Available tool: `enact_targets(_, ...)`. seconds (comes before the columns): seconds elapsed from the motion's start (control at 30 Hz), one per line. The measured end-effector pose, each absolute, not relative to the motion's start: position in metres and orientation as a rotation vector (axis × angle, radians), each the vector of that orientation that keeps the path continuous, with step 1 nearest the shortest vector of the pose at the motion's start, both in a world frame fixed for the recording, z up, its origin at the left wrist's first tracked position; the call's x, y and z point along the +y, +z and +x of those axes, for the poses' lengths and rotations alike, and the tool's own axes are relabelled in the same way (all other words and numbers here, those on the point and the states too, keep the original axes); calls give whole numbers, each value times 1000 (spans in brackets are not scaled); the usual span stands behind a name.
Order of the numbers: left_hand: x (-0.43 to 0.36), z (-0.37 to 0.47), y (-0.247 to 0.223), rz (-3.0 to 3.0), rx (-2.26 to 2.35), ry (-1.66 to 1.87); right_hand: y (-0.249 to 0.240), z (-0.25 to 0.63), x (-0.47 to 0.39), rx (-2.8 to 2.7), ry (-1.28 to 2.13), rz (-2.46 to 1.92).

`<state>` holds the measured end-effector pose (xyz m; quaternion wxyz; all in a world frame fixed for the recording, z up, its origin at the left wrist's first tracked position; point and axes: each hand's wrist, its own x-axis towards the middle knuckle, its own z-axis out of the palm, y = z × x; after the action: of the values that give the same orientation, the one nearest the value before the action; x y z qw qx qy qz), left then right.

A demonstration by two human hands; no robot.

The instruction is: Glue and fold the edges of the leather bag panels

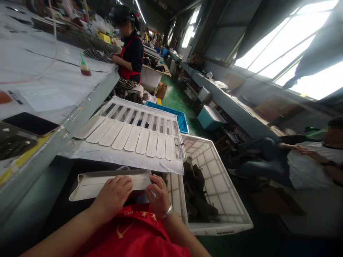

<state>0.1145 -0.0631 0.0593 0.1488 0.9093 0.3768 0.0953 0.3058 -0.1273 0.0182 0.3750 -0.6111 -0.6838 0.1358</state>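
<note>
A stack of long cream-coloured strips [92, 184] with rounded ends lies across my lap, above the red apron [144, 232]. My left hand [115, 194] rests on its middle with the fingers bent over the top piece. At the right end my right hand [158, 194] has thumb and fingertips pinched together against the edge; what lies between them is too small to make out. Beyond my hands, several similar strips [130, 137] lie side by side in a row on a white slotted board [150, 162].
A white crate [230, 200] with dark pieces stands right, a blue crate [183, 123] behind the board. The worktable [66, 85] at left carries a phone [30, 124], paper [44, 98] and glue bottle [85, 67]. One person [131, 53] works ahead; another [308, 157] sits right.
</note>
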Motion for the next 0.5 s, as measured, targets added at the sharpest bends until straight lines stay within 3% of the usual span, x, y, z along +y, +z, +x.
enact_targets(0.33,-66,131,67,2676,1296,118,26,279,-122,-1472,247,-1885)
enact_targets(0.4,-67,133,69,2691,1311,101,27,285,-123,-1322,404,-2037)
enact_targets(0.5,-68,135,71,2712,1358,96,25,294,-122,-1078,1008,-2161)
